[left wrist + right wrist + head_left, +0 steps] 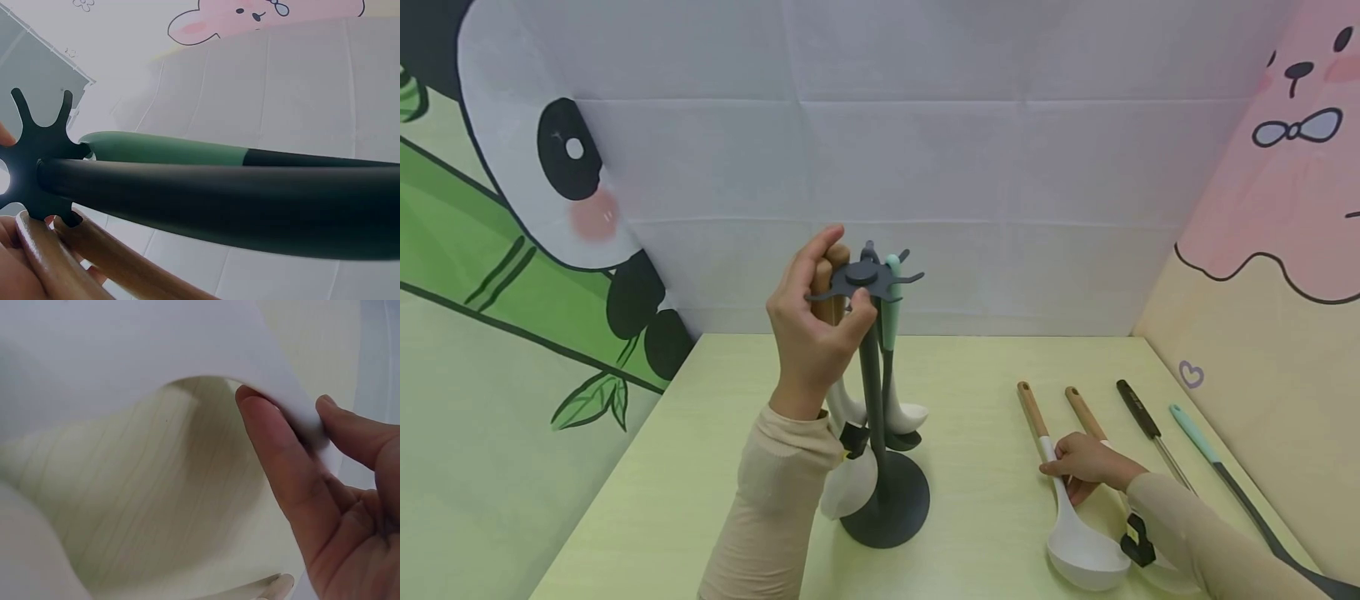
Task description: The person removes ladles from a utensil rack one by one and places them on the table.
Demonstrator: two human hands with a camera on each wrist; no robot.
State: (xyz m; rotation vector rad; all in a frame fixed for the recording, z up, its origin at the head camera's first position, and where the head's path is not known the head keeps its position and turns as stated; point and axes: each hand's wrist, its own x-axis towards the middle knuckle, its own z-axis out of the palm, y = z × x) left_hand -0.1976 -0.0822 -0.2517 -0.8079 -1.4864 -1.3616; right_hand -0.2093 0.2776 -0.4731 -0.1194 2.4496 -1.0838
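Note:
A dark grey utensil rack [891, 517] stands upright on the table, its hooked top [37, 147] filling the left of the left wrist view. My left hand [816, 321] grips that top, thumb at its front edge and fingers behind it, close around the wooden handles [106, 256] hanging there. A green-handled utensil [890, 317] hangs on the far side, with white utensil heads lower down. To the right, my right hand [1090, 467] pinches a white ladle [1086, 550] with a wooden handle by its shaft. The right wrist view shows thumb and fingers [275, 450] on either side of the shaft.
Right of the ladle lie a second wooden-handled white utensil [1082, 412], partly hidden by my right arm, a black-handled utensil [1138, 408] and a green-handled one [1195, 433]. A pale yellow table [700, 467] bears everything. Printed cloth walls [910, 167] enclose its back and sides.

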